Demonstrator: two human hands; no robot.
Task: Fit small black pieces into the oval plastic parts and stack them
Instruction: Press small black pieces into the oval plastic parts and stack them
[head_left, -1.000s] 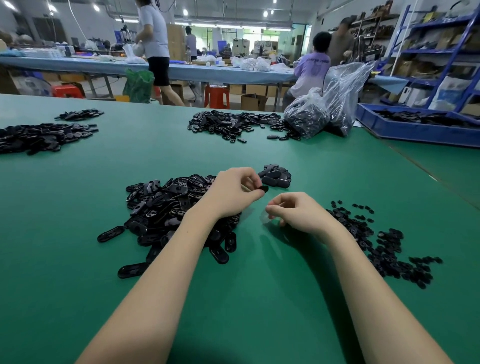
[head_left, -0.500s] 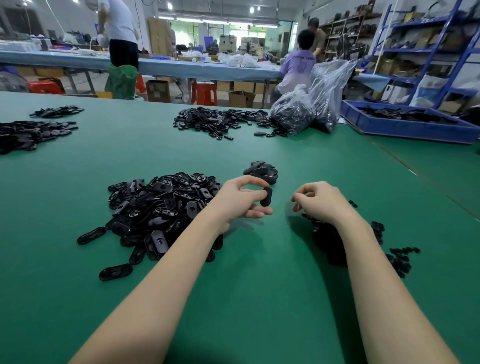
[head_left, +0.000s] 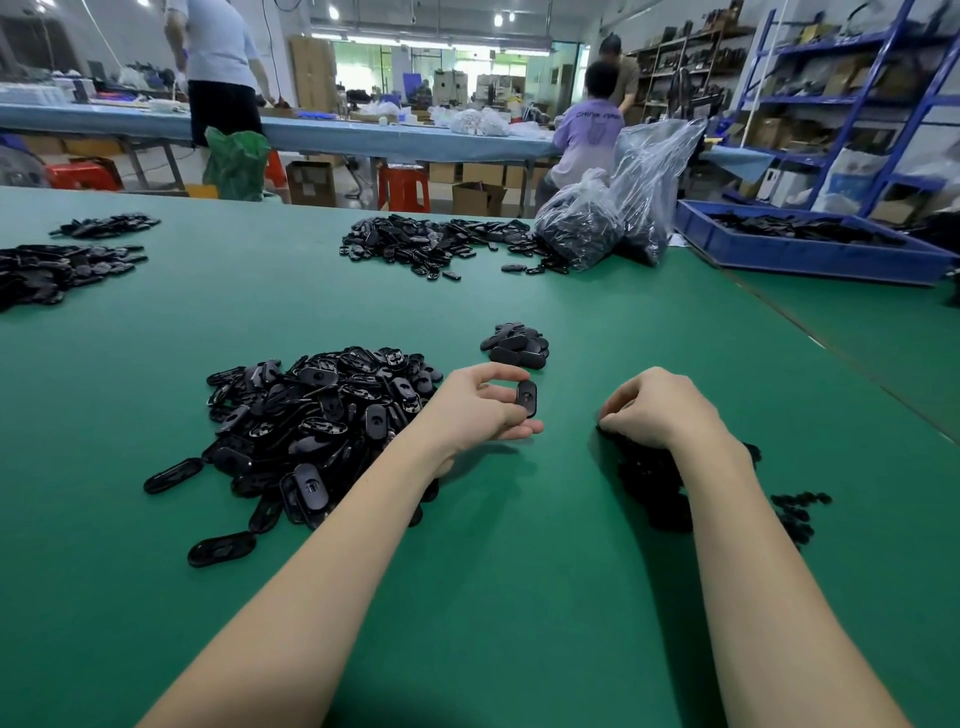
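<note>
Fingers of the left hand (head_left: 480, 410) pinch one glossy black oval part (head_left: 526, 398) upright; the right hand (head_left: 652, 410) curls, its grip hidden, over small black pieces (head_left: 649, 478).

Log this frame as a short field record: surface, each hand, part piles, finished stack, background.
surface: green table
left hand: pinching one oval plastic part upright, off the table
right hand: curled, fingertips down at the near edge of the small black pieces; whether it holds a piece cannot be told
big pile of oval parts: left of the left hand
small stack: just beyond the left hand
far table: more oval parts, two plastic bags, blue tray
background: three people at another bench
</note>
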